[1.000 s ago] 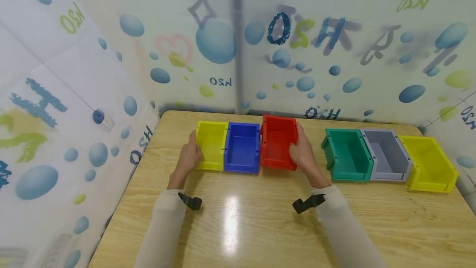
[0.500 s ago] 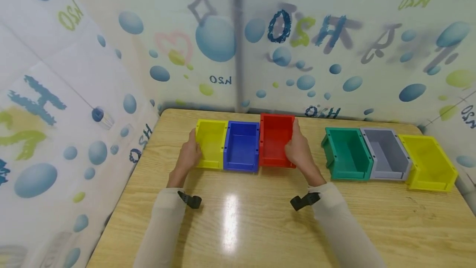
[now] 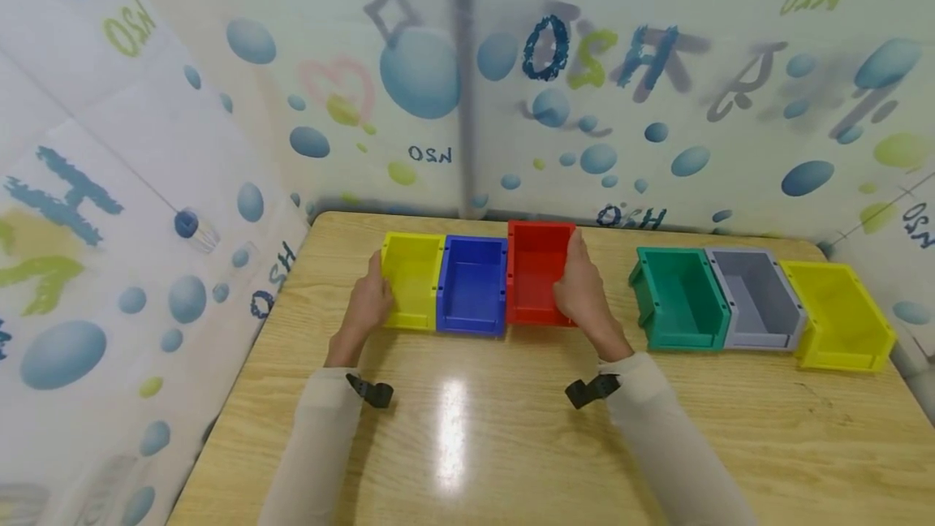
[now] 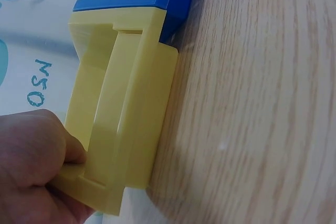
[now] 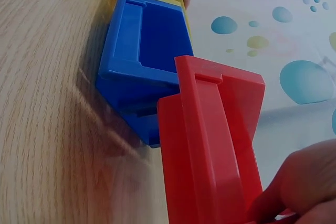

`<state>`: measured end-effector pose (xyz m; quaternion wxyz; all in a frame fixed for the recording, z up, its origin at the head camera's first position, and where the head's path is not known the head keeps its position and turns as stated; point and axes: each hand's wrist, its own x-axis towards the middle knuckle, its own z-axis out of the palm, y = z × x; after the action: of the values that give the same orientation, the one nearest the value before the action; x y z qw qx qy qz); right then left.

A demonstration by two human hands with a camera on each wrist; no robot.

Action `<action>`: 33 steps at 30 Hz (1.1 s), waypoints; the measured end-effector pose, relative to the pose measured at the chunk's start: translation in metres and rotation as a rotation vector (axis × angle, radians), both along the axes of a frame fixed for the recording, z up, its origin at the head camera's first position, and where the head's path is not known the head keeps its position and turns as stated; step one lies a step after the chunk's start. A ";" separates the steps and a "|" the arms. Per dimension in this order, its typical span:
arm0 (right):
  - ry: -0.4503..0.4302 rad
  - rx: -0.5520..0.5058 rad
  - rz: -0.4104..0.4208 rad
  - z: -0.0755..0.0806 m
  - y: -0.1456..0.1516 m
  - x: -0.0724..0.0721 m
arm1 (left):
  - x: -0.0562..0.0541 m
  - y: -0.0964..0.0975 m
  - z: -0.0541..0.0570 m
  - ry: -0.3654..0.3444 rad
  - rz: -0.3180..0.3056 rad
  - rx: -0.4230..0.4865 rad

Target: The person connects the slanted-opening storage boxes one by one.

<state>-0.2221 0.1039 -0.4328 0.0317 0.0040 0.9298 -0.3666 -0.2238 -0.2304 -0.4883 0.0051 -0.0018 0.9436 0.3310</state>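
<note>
- Left grip (image 3: pixel 368 299) — clasped on outer wall of yellow bin (image 3: pixel 415 278), likely bracing it against blue bin (image 3: pixel 473 286) on table (image 3: pixel 504 437).
- Right grip (image 3: pixel 582 286) — pinching right wall of red bin (image 3: pixel 536 270), held raised beside blue bin, presumably for lining up edges.

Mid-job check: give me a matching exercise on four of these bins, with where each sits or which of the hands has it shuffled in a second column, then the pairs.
1. left-end yellow bin
2. blue bin
3. red bin
4. gray bin

A. held by the right hand
B. between the green bin and the right-end yellow bin
C. held by the left hand
D. between the two held bins

Pairs: 1-C; 2-D; 3-A; 4-B
</note>
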 end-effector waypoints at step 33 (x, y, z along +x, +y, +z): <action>0.221 -0.254 -0.003 0.011 -0.010 0.000 | -0.001 0.000 -0.003 0.026 0.006 -0.010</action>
<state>-0.2224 0.0942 -0.4222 -0.0709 -0.0391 0.8739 -0.4793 -0.2251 -0.2303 -0.4916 -0.0084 -0.0004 0.9452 0.3263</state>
